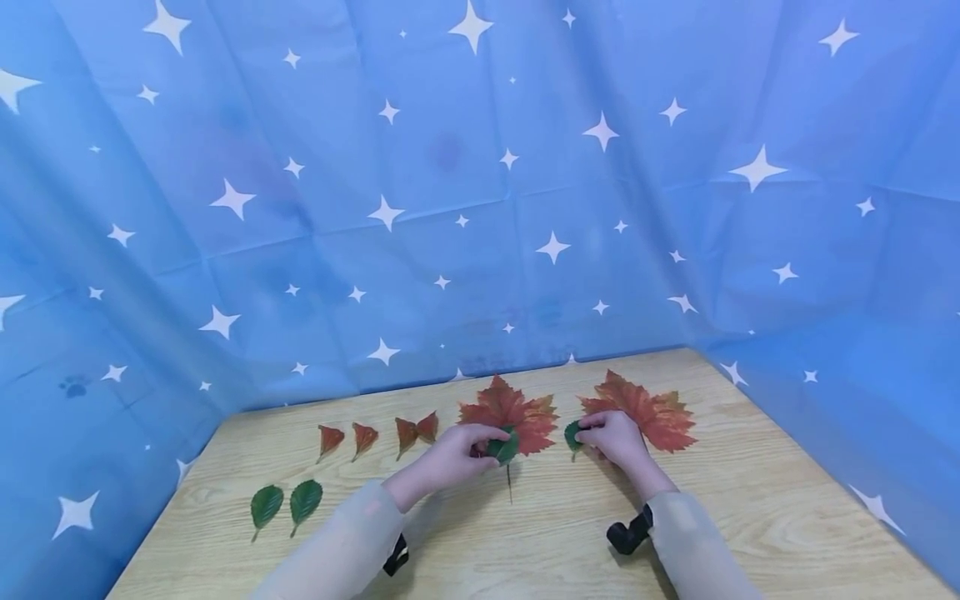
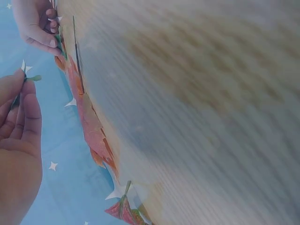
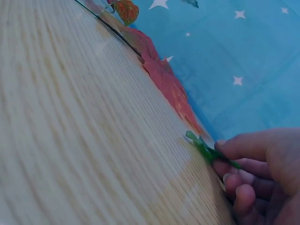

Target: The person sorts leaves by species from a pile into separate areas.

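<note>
Between thumb and fingers my left hand (image 1: 462,454) pinches a green leaf (image 1: 504,447), which in the head view overlaps the left red maple leaf (image 1: 510,410). That maple leaf's thin dark stem (image 1: 509,485) points toward me. My right hand (image 1: 613,435) pinches another green leaf (image 1: 573,434) by its edge, low at the tabletop, as the right wrist view shows with the leaf's green stem end (image 3: 191,136) turned away from the fingers. Partly behind the right hand lies a second red maple leaf (image 1: 651,408).
On the wooden table (image 1: 570,542), two green leaves (image 1: 305,502) lie at the left. Several small reddish leaves (image 1: 365,438) form a row behind them. A blue cloth with white stars (image 1: 480,208) hangs behind the table.
</note>
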The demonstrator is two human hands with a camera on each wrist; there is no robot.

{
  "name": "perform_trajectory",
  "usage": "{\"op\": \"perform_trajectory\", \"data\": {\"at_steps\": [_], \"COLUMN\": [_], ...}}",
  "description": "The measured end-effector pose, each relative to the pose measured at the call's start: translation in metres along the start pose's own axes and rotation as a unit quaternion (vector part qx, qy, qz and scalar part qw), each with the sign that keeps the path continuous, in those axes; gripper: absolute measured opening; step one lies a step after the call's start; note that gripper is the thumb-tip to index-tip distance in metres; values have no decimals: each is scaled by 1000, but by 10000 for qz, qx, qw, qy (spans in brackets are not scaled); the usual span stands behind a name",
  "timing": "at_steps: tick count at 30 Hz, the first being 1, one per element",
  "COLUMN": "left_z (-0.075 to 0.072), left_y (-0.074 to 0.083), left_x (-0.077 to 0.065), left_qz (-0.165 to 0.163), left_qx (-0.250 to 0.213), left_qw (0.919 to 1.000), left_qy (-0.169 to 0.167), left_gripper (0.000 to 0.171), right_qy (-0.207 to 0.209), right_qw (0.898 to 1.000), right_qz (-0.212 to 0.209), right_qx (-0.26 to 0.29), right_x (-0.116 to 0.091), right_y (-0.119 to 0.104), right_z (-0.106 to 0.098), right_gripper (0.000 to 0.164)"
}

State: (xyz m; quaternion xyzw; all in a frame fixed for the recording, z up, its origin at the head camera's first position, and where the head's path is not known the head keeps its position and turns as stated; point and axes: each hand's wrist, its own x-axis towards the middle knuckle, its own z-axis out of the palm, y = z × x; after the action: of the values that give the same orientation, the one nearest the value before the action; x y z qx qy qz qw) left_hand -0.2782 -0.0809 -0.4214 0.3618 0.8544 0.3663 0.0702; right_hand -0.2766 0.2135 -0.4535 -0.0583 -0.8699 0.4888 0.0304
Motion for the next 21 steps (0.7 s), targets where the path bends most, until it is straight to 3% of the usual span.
{"op": "perform_trajectory", "data": {"at_steps": [5,13,21], "left_z": [-4,-17,-45], "left_y": [-1,-9,-16], "left_x": [-10,-24,-41], "left_qz": [-72,-116,-256], "left_qx": [-73,191,319], "left_qw": [9999,9995,9972], "left_qy": [34,204,634], "left_gripper": [38,40,42], "right_qy": [-3,1,-17], "right_qw": [10000,10000,10000], "right_qz": [44,78,7], "right_qx": [-42,-57,-1], "right_x": [-1,0,1], "right_y": [2,8,9], "right_z": [-1,-4,-2], "right_gripper": [32,33,34]}}
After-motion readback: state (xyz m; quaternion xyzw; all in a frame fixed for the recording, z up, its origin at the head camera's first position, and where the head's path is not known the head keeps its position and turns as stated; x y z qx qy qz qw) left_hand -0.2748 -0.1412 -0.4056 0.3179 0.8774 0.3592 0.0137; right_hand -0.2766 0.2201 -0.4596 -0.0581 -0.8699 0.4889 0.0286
